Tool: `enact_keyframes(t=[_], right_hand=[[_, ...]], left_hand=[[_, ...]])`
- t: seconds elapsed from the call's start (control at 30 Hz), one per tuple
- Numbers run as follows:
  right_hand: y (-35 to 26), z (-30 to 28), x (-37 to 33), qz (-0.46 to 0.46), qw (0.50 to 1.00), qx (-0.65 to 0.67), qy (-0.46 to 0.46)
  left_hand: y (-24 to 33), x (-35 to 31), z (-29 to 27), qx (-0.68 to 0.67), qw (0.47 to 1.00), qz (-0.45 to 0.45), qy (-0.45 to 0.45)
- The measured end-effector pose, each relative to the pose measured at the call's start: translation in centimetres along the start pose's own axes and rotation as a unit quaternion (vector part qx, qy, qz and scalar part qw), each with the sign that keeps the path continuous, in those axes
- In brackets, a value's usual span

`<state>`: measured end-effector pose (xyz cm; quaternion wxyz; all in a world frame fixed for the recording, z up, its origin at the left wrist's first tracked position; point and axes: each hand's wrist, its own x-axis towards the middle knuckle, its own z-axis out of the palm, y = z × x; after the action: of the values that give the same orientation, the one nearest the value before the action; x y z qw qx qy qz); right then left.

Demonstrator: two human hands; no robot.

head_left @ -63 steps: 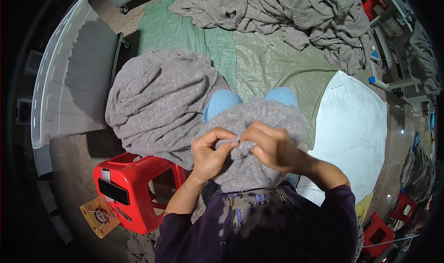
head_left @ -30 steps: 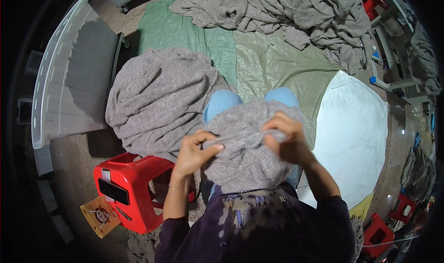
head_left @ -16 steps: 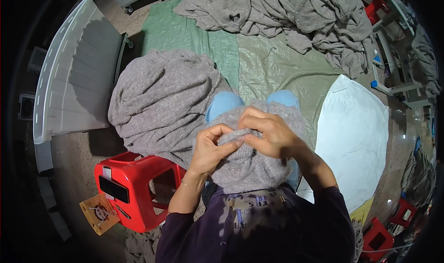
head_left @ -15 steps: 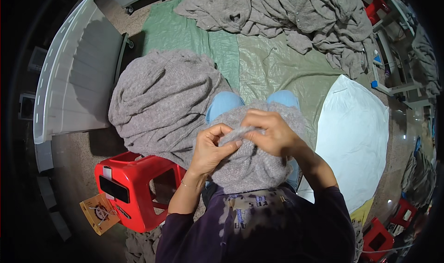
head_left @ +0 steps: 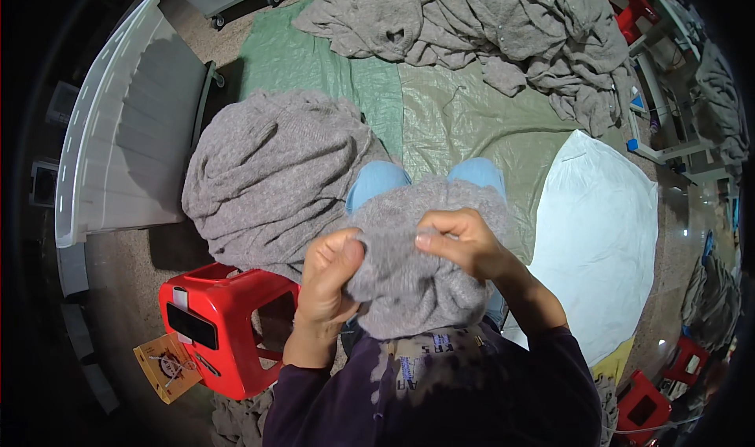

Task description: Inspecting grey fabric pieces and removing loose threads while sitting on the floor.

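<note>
A fuzzy grey-brown knit garment (head_left: 425, 286) lies bunched over my lap, between my knees and my dark shirt. My left hand (head_left: 330, 270) is closed on its left edge, the thumb on top. On the other side, my right hand (head_left: 460, 242) pinches the fabric between thumb and fingers. A strip of knit stretches between both hands, slightly smeared by motion. Which part of the garment this strip is, I cannot tell.
A big heap of like knitwear (head_left: 275, 176) stands at my left, and another pile (head_left: 487, 30) covers the far sheet (head_left: 472, 117). A red stool (head_left: 236, 329) bears a phone (head_left: 192, 325). A white sack (head_left: 602, 242) lies right, a grey bin (head_left: 134, 125) left.
My hands have moved apart, the left one outward and both slightly nearer to me. The gathered fold between them is now spread into a flat strip.
</note>
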<state>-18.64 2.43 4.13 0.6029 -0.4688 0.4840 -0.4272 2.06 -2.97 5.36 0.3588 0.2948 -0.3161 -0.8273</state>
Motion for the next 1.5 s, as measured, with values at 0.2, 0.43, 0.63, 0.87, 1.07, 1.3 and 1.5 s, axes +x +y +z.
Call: enact_keyframes(t=[0.2, 0.43, 0.63, 0.87, 1.07, 1.3, 1.5], right_hand=[[0.3, 0.5, 1.0, -0.137, 0.986, -0.093, 0.030], [1.2, 0.5, 1.7, -0.069, 0.990, -0.091, 0.083], [2.3, 0.9, 2.2, -0.076, 0.990, -0.028, 0.112], [2.1, 1.4, 1.8, -0.046, 0.992, -0.061, 0.096], [1.6, 2.6, 1.4, -0.219, 0.939, -0.249, 0.093], [1.4, -0.4, -1.0, -0.221, 0.918, -0.301, 0.134], [2.0, -3.7, -3.5, -0.130, 0.932, -0.286, 0.180]], left_hand=[[-1.2, 2.0, -1.6, 0.198, 0.980, -0.033, -0.006], [-2.5, 2.1, -1.4, 0.218, 0.975, -0.036, -0.034], [-3.3, 2.3, -1.8, 0.204, 0.979, 0.003, 0.014], [-3.4, 2.3, -1.4, 0.135, 0.989, 0.017, 0.053], [-5.8, 2.6, -1.3, 0.108, 0.975, 0.151, 0.126], [-5.1, 3.4, -3.5, 0.104, 0.958, 0.160, 0.216], [-2.4, 2.2, -3.8, -0.022, 0.999, 0.025, 0.038]])
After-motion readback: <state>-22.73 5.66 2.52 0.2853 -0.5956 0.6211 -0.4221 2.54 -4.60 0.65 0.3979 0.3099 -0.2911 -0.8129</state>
